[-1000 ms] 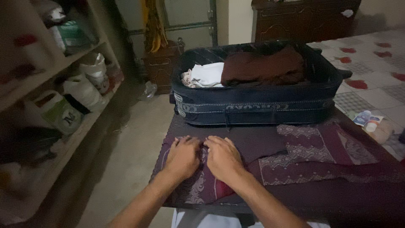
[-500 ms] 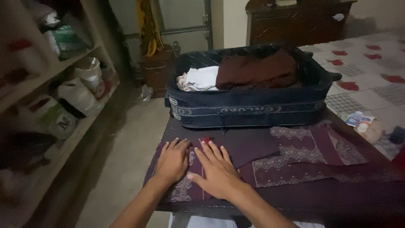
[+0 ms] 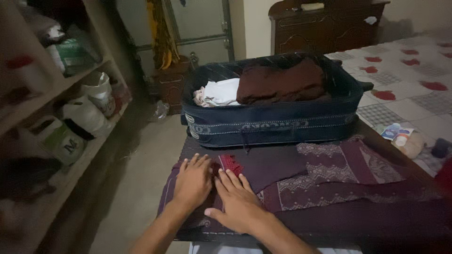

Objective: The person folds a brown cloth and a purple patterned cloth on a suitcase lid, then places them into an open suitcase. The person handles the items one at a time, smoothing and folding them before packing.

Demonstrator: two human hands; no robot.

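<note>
Maroon patterned cloth, soft and limp we judge, lies under our flat, unclenched left hand and right hand; pinch its edges.

The open suitcase walls off the table's far edge. In front of the suitcase, only flat maroon cloth lies, so passage there is free. Left of it, shelves crowd the floor gap.

Home bedroom, dim view: bed with patterned sheet, carved wooden dresser, open suitcase, probably storage shelves.
</note>
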